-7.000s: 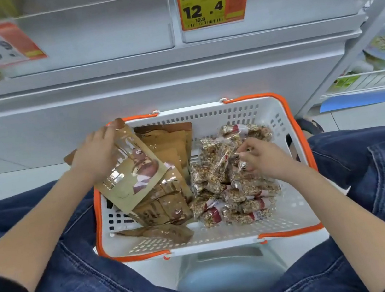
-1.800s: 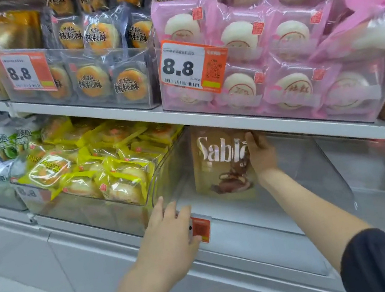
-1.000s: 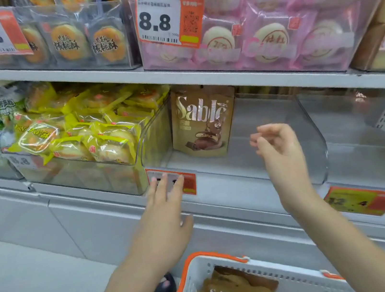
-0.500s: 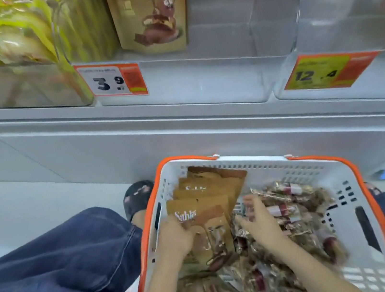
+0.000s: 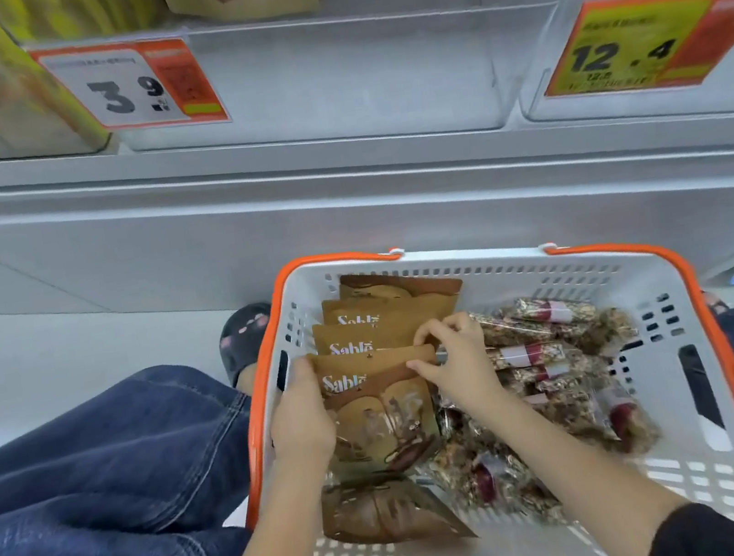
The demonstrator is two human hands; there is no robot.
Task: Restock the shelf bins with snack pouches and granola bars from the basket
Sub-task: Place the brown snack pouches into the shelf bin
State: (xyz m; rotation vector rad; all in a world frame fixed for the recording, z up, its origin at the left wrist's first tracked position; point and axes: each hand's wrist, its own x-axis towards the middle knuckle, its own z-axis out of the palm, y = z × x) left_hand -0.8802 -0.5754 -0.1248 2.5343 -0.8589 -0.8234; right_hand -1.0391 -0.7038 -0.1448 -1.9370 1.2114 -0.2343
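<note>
Both hands were down in the white, orange-rimmed basket (image 5: 676,483), the left hand (image 5: 302,420) gripping the left edge of the front Sablé pouch (image 5: 379,413) and the right hand (image 5: 457,362) pinching its right edge beside the heap of granola bars (image 5: 558,372).

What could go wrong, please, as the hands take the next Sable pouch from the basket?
The left hand and right hand grip the front pouch in an overlapping stack, so a neighbouring pouch may lift too. Loose granola bars crowd beside it and could be dragged over the basket rim.
</note>
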